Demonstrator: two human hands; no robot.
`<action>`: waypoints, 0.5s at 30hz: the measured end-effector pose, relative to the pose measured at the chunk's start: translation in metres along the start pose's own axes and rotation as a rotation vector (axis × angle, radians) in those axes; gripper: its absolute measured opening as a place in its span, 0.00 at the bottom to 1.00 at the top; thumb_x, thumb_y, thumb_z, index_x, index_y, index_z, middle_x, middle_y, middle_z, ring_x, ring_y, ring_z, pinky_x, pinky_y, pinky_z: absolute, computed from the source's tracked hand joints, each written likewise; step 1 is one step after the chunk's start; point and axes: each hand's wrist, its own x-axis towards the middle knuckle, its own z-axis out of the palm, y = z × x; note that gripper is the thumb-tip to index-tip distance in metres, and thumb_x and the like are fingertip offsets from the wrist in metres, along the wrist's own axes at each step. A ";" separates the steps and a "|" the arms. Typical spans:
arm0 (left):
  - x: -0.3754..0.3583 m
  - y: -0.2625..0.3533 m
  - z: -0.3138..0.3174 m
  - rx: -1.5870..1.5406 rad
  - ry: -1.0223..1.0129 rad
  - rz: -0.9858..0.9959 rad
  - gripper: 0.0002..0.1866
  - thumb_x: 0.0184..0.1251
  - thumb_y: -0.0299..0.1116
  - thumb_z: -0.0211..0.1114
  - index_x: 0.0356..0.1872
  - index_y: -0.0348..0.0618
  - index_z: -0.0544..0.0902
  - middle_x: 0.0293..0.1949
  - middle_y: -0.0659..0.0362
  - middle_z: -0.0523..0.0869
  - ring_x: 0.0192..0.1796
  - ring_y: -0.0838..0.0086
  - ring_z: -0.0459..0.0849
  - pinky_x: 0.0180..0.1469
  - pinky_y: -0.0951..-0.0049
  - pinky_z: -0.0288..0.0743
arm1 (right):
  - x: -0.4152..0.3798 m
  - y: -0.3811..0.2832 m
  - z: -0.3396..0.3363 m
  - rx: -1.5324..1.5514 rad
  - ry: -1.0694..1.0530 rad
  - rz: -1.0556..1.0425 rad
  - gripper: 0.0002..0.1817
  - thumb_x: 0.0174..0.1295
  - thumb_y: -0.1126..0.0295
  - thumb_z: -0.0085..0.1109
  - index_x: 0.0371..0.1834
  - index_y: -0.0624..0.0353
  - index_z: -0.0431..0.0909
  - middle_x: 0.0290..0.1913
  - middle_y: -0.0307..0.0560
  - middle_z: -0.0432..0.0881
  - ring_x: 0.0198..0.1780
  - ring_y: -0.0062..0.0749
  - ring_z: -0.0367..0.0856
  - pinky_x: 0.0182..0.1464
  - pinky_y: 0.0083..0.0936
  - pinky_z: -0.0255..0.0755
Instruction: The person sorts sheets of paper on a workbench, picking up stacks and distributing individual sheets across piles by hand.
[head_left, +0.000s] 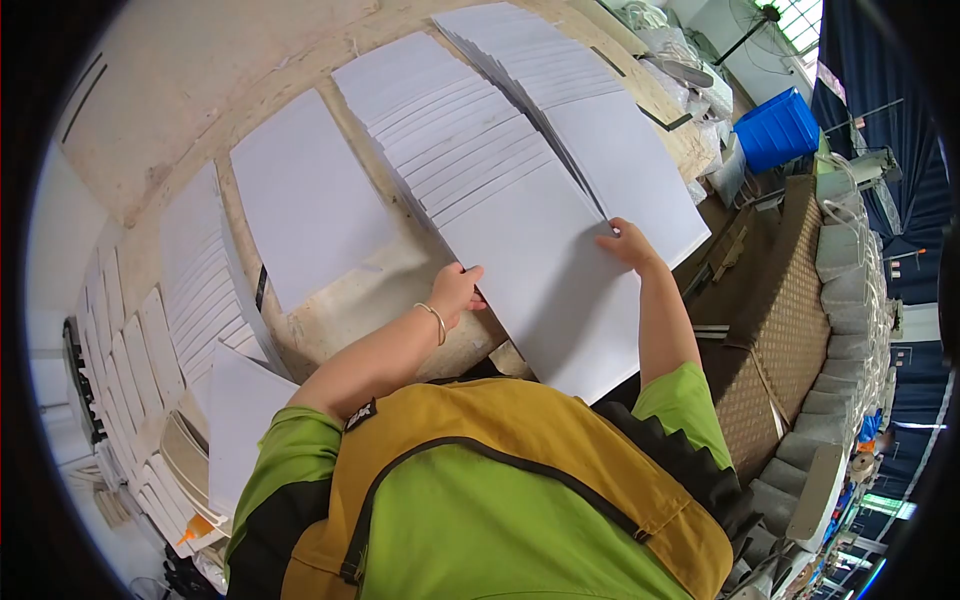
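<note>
we've got both hands on the mid stack (550, 260), white sheets stepped like stairs at the far end, lying on the table (150, 110) w/ its near end right by our apron (500, 410). our l hand (457, 290) is closed on the l edge, fingers curled round it; our r hand (628, 245) pinches the r edge, thumb on top. can't tell how many sheets either grip takes in.

main risk, we'd say: slip. the sheets look smooth and only their edges are held, so uneven pull could skew the top ones & spoil the even steps. the r hand sits further from us than the l, so the load may twist if one side leads.

next: snagging. the r stack (620, 130) is just beside the r hand w/ only a thin gap at the far side, so our knuckles or a sheet edge could catch it and shove its layers out of line.

also sag: the near end seems to reach past the table edge, so w/o support in the middle it might droop or crease, esp. if it bumps the apron. the bangle (438, 325) on our l wrist is close to the l edge too; it could scuff a face or hook a corner.

the l pile (310, 200) is well clear of our fingers, but a wide swing of the l forearm could nudge it.
</note>
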 end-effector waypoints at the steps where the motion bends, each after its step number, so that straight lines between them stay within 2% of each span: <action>1: 0.000 0.002 0.001 0.005 -0.005 0.002 0.13 0.64 0.37 0.55 0.40 0.35 0.72 0.34 0.52 0.80 0.30 0.66 0.81 0.30 0.68 0.78 | 0.000 -0.001 -0.001 0.000 -0.004 -0.002 0.28 0.48 0.61 0.64 0.51 0.66 0.73 0.43 0.58 0.79 0.45 0.41 0.78 0.47 0.30 0.71; 5: 0.003 0.004 -0.001 0.038 -0.011 0.000 0.14 0.64 0.37 0.55 0.40 0.34 0.72 0.33 0.52 0.80 0.29 0.66 0.81 0.30 0.69 0.78 | -0.003 -0.005 -0.005 0.091 -0.065 0.057 0.29 0.47 0.60 0.65 0.51 0.65 0.73 0.43 0.58 0.79 0.46 0.43 0.78 0.48 0.31 0.70; 8: 0.008 0.006 0.000 0.090 -0.018 -0.010 0.14 0.63 0.37 0.55 0.40 0.34 0.73 0.32 0.52 0.80 0.28 0.67 0.81 0.29 0.70 0.78 | 0.003 0.008 0.002 0.043 0.027 0.005 0.22 0.50 0.65 0.64 0.46 0.64 0.74 0.36 0.51 0.81 0.34 0.31 0.79 0.37 0.27 0.73; 12: 0.009 0.010 -0.003 0.207 -0.001 -0.027 0.16 0.60 0.38 0.56 0.37 0.30 0.74 0.27 0.52 0.81 0.22 0.66 0.81 0.23 0.72 0.76 | 0.008 0.015 0.006 -0.025 0.083 0.026 0.21 0.49 0.65 0.64 0.45 0.63 0.74 0.33 0.50 0.80 0.33 0.32 0.79 0.37 0.27 0.73; 15: 0.005 0.018 -0.005 0.405 0.043 0.004 0.16 0.59 0.39 0.57 0.29 0.31 0.76 0.22 0.53 0.81 0.19 0.69 0.81 0.20 0.73 0.74 | -0.008 -0.007 0.002 -0.100 0.123 0.085 0.22 0.49 0.63 0.65 0.46 0.62 0.73 0.35 0.51 0.80 0.37 0.37 0.79 0.40 0.30 0.73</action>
